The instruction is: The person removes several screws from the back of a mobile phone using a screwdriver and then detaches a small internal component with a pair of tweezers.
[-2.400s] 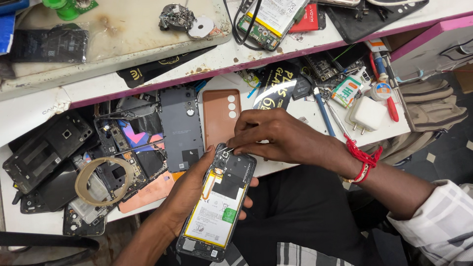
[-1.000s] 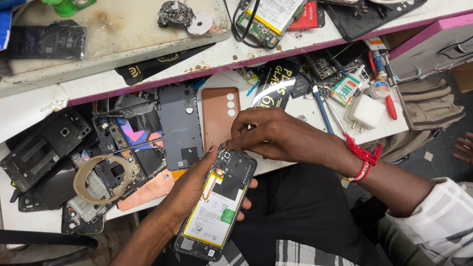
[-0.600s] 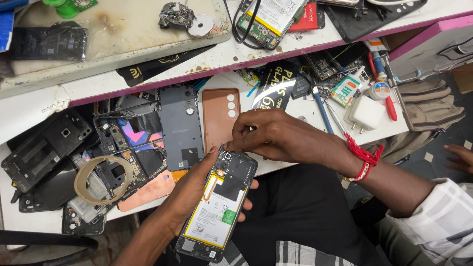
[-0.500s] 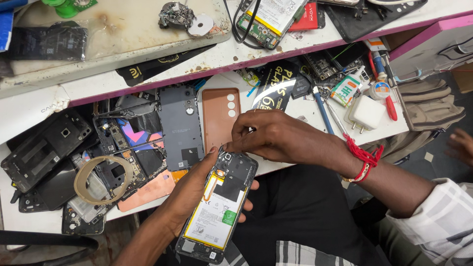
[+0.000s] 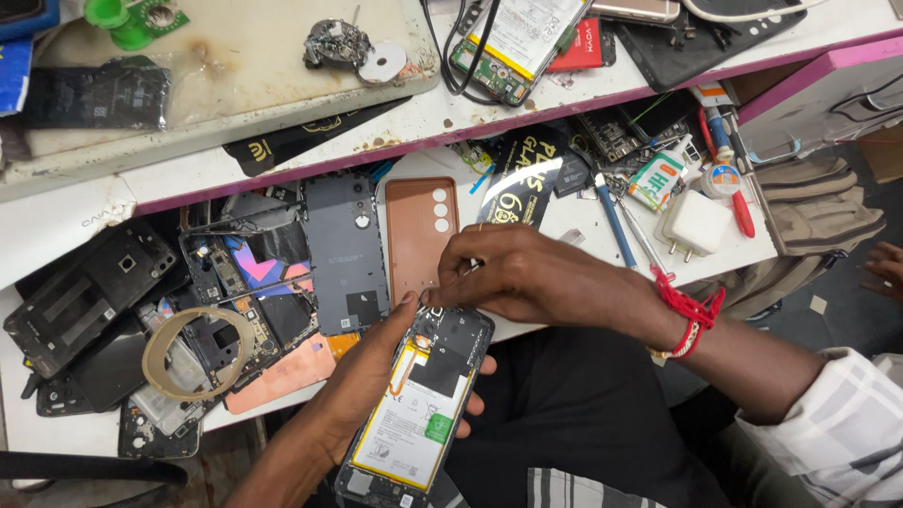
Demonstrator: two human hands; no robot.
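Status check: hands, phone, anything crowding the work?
Left hand cradles the opened phone, battery up. Right hand pinches at the phone's top edge; tool, if any, hidden. Back covers and loose parts crowd the bench just above.

White workbench with phone parts

A white bench (image 5: 602, 221) is carrying a grey back cover (image 5: 344, 252) beside a brown one (image 5: 421, 235); a white charger (image 5: 694, 224) is lying at three o'clock.

A black glossy packet (image 5: 530, 179) lies mid-counter. A small green-and-white box (image 5: 656, 181) sits toward the counter's right edge. A green label (image 5: 437, 428) marks the opened phone's battery (image 5: 411, 419).
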